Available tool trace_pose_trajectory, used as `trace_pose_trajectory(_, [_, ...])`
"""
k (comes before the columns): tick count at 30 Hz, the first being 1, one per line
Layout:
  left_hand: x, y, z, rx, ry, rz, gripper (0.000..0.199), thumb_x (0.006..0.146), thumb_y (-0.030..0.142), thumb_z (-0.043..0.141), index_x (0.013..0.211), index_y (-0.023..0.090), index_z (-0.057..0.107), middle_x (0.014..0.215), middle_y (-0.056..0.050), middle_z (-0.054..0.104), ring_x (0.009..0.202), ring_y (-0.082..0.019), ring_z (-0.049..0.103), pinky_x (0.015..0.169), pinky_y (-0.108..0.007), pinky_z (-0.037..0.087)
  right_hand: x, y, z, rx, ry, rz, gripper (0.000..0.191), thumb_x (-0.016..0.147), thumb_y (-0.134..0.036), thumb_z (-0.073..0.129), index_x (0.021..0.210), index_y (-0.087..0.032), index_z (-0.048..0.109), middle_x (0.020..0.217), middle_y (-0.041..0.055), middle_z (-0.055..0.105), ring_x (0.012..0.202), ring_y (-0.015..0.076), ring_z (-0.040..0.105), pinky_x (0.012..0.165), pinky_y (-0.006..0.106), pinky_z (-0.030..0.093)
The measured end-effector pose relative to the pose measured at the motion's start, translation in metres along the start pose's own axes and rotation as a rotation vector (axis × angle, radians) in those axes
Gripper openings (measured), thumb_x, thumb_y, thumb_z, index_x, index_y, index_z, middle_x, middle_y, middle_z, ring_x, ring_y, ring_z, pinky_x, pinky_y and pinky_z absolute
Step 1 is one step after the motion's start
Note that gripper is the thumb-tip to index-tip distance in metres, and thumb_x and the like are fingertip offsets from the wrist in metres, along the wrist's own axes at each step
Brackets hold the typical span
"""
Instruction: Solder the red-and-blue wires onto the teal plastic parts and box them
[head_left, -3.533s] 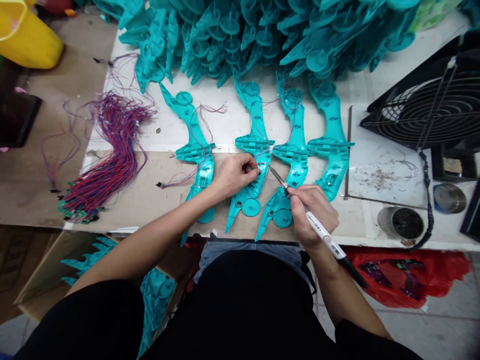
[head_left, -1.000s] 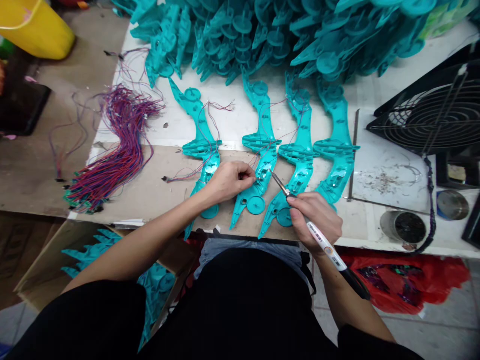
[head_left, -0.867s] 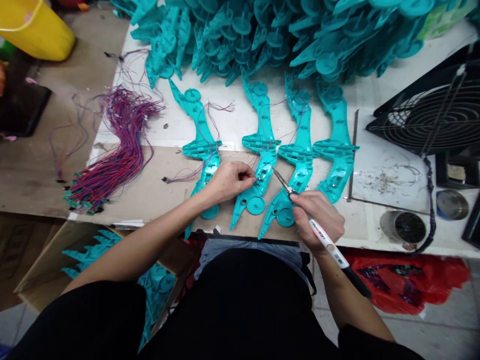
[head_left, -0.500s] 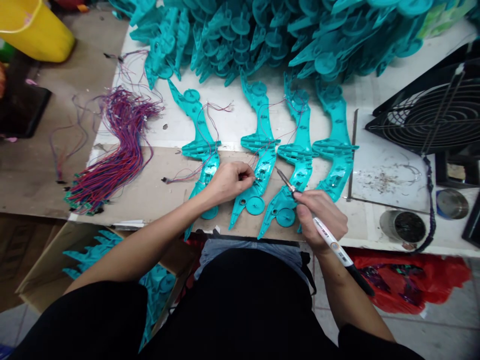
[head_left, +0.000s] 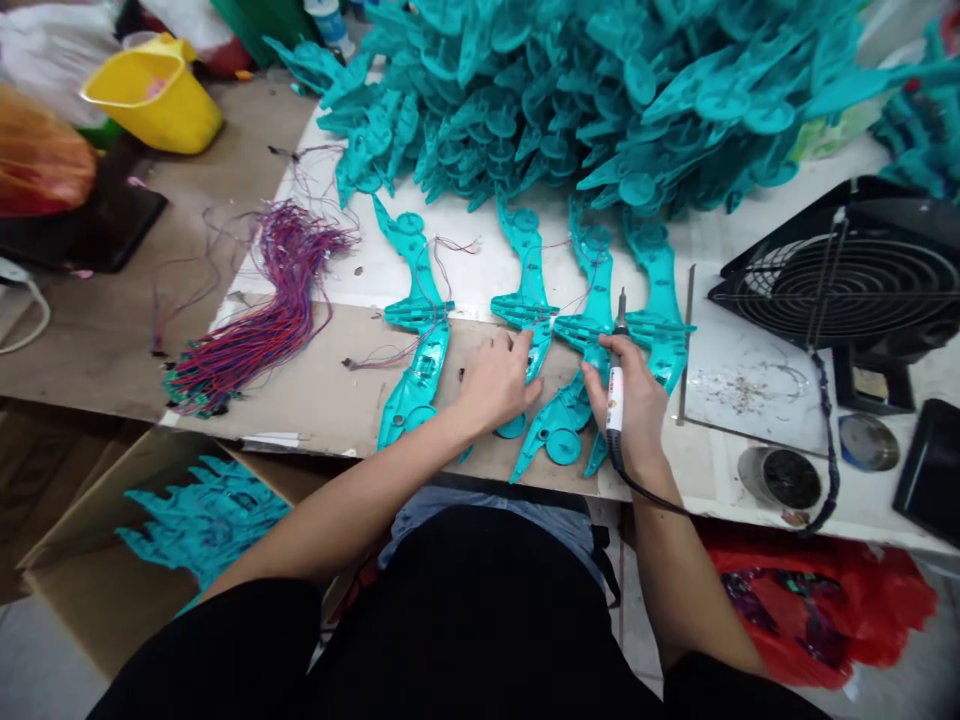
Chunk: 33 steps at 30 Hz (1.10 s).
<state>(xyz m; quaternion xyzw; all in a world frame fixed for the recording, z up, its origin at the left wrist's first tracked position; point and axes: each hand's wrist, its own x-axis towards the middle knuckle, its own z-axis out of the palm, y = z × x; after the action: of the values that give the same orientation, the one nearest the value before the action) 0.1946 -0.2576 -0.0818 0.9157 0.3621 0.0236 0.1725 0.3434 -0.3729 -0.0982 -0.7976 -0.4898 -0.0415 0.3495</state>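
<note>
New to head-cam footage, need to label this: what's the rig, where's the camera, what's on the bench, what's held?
There is no machine: these are a person's own bare hands. The single view comes from a camera worn on the head, looking forward and down, so the forearms reach in from below.

On the table lie four teal parts in a row, with a bundle of red and blue wires to the left, a heap of similar parts behind, and a black fan to the right.

The right hand holds what looks like a soldering iron, tip pointing away from the person. The left hand lies over the second part from the left, fingers loosely spread.
</note>
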Motion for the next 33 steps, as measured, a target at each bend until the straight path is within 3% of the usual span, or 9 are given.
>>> trace_pose_trajectory(6, [-0.011, 0.003, -0.02, -0.265, 0.041, -0.078, 0.059, 0.087, 0.029, 0.06, 0.141, 0.011, 0.048, 0.127, -0.016, 0.06, 0.119, -0.031, 0.06, 0.101, -0.04, 0.049, 0.005, 0.005, 0.0, 0.028, 0.0, 0.054, 0.038, 0.09, -0.04, 0.061, 0.122, -0.021, 0.06, 0.12, 0.0089, 0.07, 0.103, 0.0244, 0.069, 0.092, 0.037, 0.054])
trace_pose_trajectory(11, [-0.044, -0.029, -0.05, -0.408, 0.196, -0.054, 0.054, 0.082, 0.025, 0.062, 0.134, 0.012, 0.055, 0.124, -0.013, 0.063, 0.115, -0.027, 0.062, 0.102, -0.039, 0.05, 0.005, 0.005, -0.005, 0.041, 0.01, 0.051, 0.038, 0.09, -0.043, 0.06, 0.121, -0.02, 0.062, 0.117, 0.0096, 0.071, 0.1, 0.0243, 0.07, 0.09, 0.038, 0.055])
trace_pose_trajectory(15, [-0.058, -0.061, -0.06, -0.387, 0.28, -0.122, 0.049, 0.082, 0.026, 0.061, 0.129, 0.013, 0.058, 0.117, -0.012, 0.066, 0.107, -0.027, 0.065, 0.098, -0.042, 0.052, 0.003, 0.004, -0.003, 0.01, 0.013, 0.035, 0.04, 0.091, -0.045, 0.059, 0.122, -0.02, 0.062, 0.12, 0.01, 0.07, 0.099, 0.0243, 0.07, 0.089, 0.037, 0.055])
trace_pose_trajectory(24, [-0.081, -0.092, -0.042, -0.3, 0.33, -0.172, 0.046, 0.083, 0.027, 0.06, 0.127, 0.013, 0.058, 0.12, -0.013, 0.064, 0.107, -0.027, 0.065, 0.096, -0.04, 0.054, 0.005, 0.001, -0.003, -0.038, 0.012, -0.02, 0.038, 0.093, -0.045, 0.055, 0.121, -0.019, 0.063, 0.118, 0.0103, 0.071, 0.099, 0.0252, 0.07, 0.089, 0.038, 0.055])
trace_pose_trajectory(33, [-0.052, -0.107, -0.027, -0.223, 0.356, -0.16, 0.048, 0.083, 0.03, 0.069, 0.128, 0.015, 0.06, 0.112, -0.013, 0.061, 0.109, -0.03, 0.061, 0.097, -0.044, 0.052, 0.008, 0.001, 0.003, -0.061, -0.002, -0.13, 0.038, 0.095, -0.044, 0.054, 0.122, -0.018, 0.062, 0.117, 0.0118, 0.072, 0.108, 0.0271, 0.069, 0.092, 0.04, 0.056])
